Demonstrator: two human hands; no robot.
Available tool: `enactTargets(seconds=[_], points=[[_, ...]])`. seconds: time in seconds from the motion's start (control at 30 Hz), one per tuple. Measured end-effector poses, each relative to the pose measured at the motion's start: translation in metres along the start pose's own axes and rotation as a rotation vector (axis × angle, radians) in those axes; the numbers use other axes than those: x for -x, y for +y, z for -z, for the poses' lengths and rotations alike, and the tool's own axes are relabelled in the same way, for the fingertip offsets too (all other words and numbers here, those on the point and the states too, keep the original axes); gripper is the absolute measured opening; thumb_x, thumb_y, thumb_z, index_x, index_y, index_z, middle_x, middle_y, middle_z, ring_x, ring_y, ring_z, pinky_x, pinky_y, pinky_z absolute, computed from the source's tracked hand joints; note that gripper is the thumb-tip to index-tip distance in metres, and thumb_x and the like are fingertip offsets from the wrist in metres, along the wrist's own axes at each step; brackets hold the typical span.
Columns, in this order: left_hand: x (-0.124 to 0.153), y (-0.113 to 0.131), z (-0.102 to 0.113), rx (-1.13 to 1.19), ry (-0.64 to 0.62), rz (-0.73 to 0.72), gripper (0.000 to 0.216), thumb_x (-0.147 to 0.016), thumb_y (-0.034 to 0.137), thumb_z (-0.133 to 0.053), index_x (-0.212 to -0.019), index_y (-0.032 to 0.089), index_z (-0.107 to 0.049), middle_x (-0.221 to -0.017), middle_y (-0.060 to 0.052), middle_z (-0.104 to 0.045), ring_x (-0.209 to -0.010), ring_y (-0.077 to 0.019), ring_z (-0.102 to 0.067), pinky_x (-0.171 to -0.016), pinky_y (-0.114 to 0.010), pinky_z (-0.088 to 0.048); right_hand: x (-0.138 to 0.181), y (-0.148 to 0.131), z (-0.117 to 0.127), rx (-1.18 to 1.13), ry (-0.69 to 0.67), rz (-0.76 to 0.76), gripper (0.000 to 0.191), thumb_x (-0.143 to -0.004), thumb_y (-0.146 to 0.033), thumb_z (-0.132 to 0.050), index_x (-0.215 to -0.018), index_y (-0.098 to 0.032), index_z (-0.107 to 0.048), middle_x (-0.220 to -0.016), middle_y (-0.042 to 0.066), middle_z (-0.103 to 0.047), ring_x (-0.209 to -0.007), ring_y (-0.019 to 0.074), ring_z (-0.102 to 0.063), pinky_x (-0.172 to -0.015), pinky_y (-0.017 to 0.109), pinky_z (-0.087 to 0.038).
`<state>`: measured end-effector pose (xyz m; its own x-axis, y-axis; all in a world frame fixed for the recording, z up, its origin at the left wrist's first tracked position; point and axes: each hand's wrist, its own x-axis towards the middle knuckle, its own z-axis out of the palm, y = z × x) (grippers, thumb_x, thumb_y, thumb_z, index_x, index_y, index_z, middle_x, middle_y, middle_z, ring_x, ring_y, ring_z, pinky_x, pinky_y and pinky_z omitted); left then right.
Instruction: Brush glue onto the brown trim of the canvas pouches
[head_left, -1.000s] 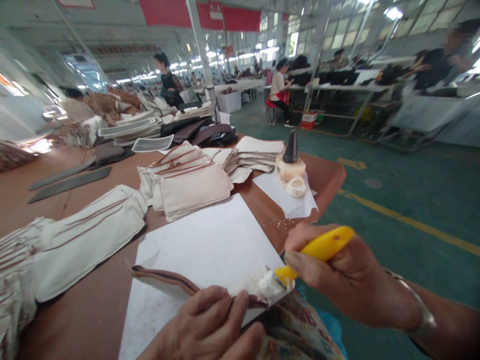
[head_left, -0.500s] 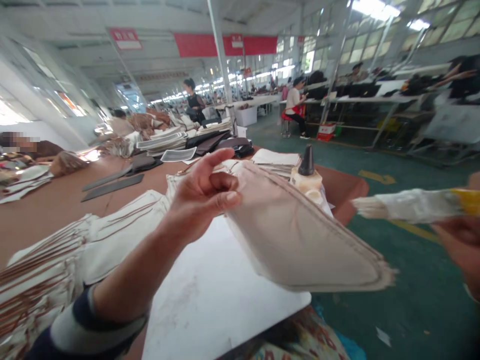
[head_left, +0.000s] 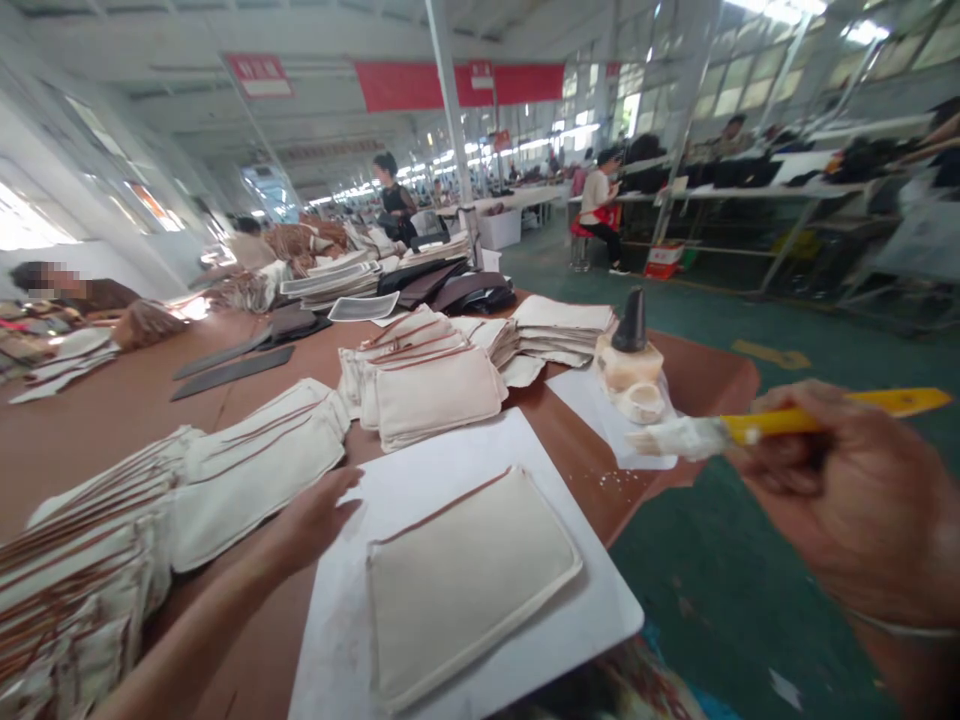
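A cream fabric pouch (head_left: 469, 580) with a brown-trimmed edge lies flat on a white board (head_left: 592, 625) at the table's near edge. My left hand (head_left: 319, 515) reaches over the board's left edge toward a row of similar pouches (head_left: 255, 470); its fingers are loosely extended and hold nothing. My right hand (head_left: 847, 500) is closed around a yellow-handled brush (head_left: 757, 428) whose white, glue-caked bristles point left, above the table's right corner. A glue bottle (head_left: 631, 360) with a dark cone cap stands beyond the brush tip.
More cream pouches are stacked mid-table (head_left: 427, 385) and along the left (head_left: 67, 560). Dark pieces (head_left: 229, 365) lie farther back on the brown table (head_left: 105, 400). Green floor (head_left: 750, 520) drops off at the right. Other people work at distant tables.
My left hand had the pouch lifted in the air; the pouch now lies flat on the white board and the hand has let go and moved left. The brush stays raised at the right.
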<state>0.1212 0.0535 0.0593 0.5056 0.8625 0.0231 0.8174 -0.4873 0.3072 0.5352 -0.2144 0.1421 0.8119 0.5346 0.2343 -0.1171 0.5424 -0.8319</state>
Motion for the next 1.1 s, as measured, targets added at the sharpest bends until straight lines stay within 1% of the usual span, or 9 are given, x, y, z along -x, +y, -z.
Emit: enactTargets(seconds=[0.13, 0.23, 0.3, 0.43, 0.57, 0.67, 0.77, 1.0, 1.1], points=[[-0.030, 0.094, -0.073, 0.031, -0.081, -0.155, 0.039, -0.094, 0.036, -0.049, -0.129, 0.022, -0.060, -0.129, -0.009, -0.066, -0.118, -0.0233, -0.062, -0.103, -0.035, -0.047, 0.007, 0.042, -0.032, -0.081, -0.040, -0.158, 0.029, -0.069, -0.028, -0.084, -0.071, -0.015, -0.059, -0.050, -0.005, -0.042, -0.039, 0.0039, -0.031, -0.037, 0.014, -0.028], [-0.050, 0.150, -0.114, 0.017, -0.095, -0.149, 0.043, -0.093, 0.035, -0.055, -0.135, 0.023, -0.056, -0.132, -0.011, -0.064, -0.119, -0.0283, -0.060, -0.100, -0.042, -0.047, 0.016, 0.061, -0.037, -0.084, -0.085, -0.217, 0.031, -0.072, -0.032, -0.086, -0.073, -0.015, -0.060, -0.051, -0.005, -0.043, -0.040, 0.0045, -0.033, -0.037, 0.013, -0.028], [-0.061, 0.168, -0.130, -0.004, -0.097, -0.096, 0.047, -0.089, 0.036, -0.061, -0.133, 0.020, -0.057, -0.130, -0.015, -0.064, -0.120, -0.0345, -0.059, -0.099, -0.049, -0.046, 0.022, 0.066, -0.033, -0.075, -0.114, -0.237, 0.030, -0.076, -0.035, -0.085, -0.076, -0.015, -0.062, -0.052, -0.004, -0.044, -0.041, 0.0049, -0.035, -0.037, 0.013, -0.029], [-0.080, 0.174, -0.139, -0.008, -0.140, 0.010, 0.048, -0.078, 0.037, -0.073, -0.118, 0.014, -0.063, -0.121, -0.022, -0.066, -0.113, -0.0414, -0.061, -0.094, -0.054, -0.045, 0.025, 0.072, -0.016, -0.029, -0.127, -0.218, 0.030, -0.080, -0.037, -0.083, -0.077, -0.014, -0.063, -0.052, -0.004, -0.043, -0.042, 0.0048, -0.035, -0.039, 0.013, -0.030], [-0.090, 0.168, -0.138, 0.102, -0.222, 0.030, 0.029, -0.070, 0.033, -0.075, -0.092, 0.016, -0.068, -0.098, -0.014, -0.073, -0.094, -0.0337, -0.067, -0.077, -0.038, -0.046, 0.015, 0.089, -0.001, 0.134, -0.114, -0.121, 0.035, -0.085, -0.045, -0.076, -0.080, -0.015, -0.059, -0.056, -0.004, -0.045, -0.044, 0.0065, -0.036, -0.040, 0.015, -0.029], [-0.082, 0.165, -0.136, 0.237, -0.212, 0.018, 0.023, -0.075, 0.040, -0.070, -0.079, 0.017, -0.066, -0.083, -0.007, -0.070, -0.082, -0.0254, -0.065, -0.066, -0.030, -0.040, 0.007, 0.105, 0.003, 0.305, -0.142, -0.035, 0.037, -0.090, -0.050, -0.068, -0.082, -0.016, -0.058, -0.056, -0.003, -0.046, -0.045, 0.0084, -0.037, -0.039, 0.016, -0.028], [-0.066, 0.164, -0.128, 0.412, -0.202, 0.002, 0.032, -0.079, 0.048, -0.064, -0.082, 0.017, -0.068, -0.075, -0.002, -0.066, -0.072, -0.0183, -0.060, -0.060, -0.026, -0.036, 0.002, 0.115, -0.003, 0.425, -0.199, 0.022, 0.036, -0.091, -0.049, -0.067, -0.081, -0.015, -0.061, -0.055, -0.002, -0.049, -0.045, 0.0096, -0.040, -0.040, 0.018, -0.029], [-0.037, 0.169, -0.108, 0.703, -0.230, -0.025, 0.022, -0.071, 0.034, -0.069, -0.081, 0.015, -0.067, -0.070, 0.002, -0.062, -0.066, -0.0127, -0.052, -0.061, -0.023, -0.037, 0.005, 0.130, -0.031, 0.614, -0.408, 0.181, 0.034, -0.095, -0.045, -0.058, -0.077, -0.016, -0.062, -0.056, -0.001, -0.053, -0.050, 0.0131, -0.049, -0.049, 0.023, -0.037], [-0.025, 0.174, -0.104, 0.758, -0.247, -0.032, 0.020, -0.070, 0.033, -0.070, -0.078, 0.015, -0.066, -0.067, 0.003, -0.060, -0.064, -0.0117, -0.049, -0.060, -0.022, -0.036, 0.002, 0.128, -0.036, 0.658, -0.426, 0.256, 0.033, -0.095, -0.043, -0.057, -0.075, -0.017, -0.061, -0.060, 0.000, -0.055, -0.053, 0.0140, -0.050, -0.054, 0.024, -0.038]])
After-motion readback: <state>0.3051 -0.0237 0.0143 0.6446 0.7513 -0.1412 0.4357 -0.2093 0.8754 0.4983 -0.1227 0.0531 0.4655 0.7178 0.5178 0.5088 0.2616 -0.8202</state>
